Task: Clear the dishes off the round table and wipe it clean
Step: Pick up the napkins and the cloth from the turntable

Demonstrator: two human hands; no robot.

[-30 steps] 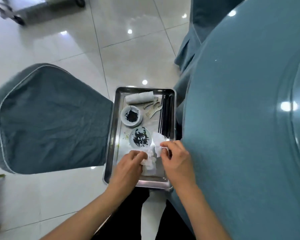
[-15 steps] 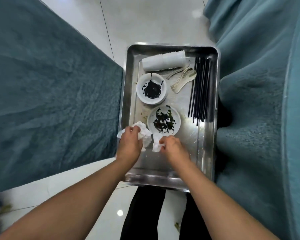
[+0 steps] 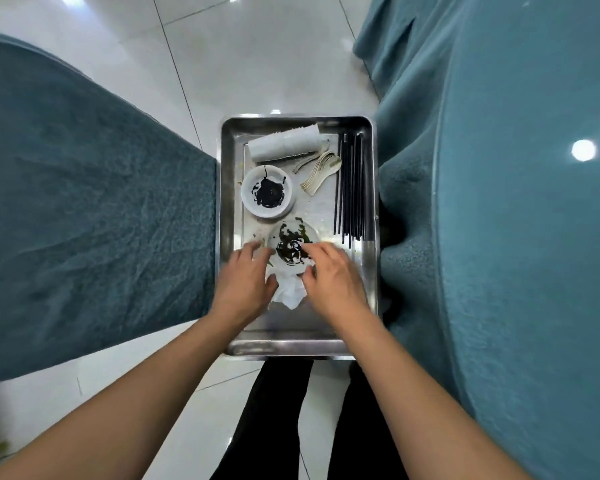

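Sauce could smear if my loosely spread left hand (image 3: pixel 245 282) and right hand (image 3: pixel 331 278), pressing crumpled white tissue (image 3: pixel 288 292) in the steel tray (image 3: pixel 227 188), tip the dark-stained white dish (image 3: pixel 293 245).

Restaurant dining room: teal cloth-covered round counter (image 3: pixel 534 237), matching chair cover (image 3: pixel 84 202), glossy tile floor (image 3: pixel 257 57), steel bussing tray (image 3: pixel 227 188) with used dishes.

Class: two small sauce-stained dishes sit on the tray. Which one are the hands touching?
The nearer dish, beside the crumpled tissue; the farther dish sits untouched.
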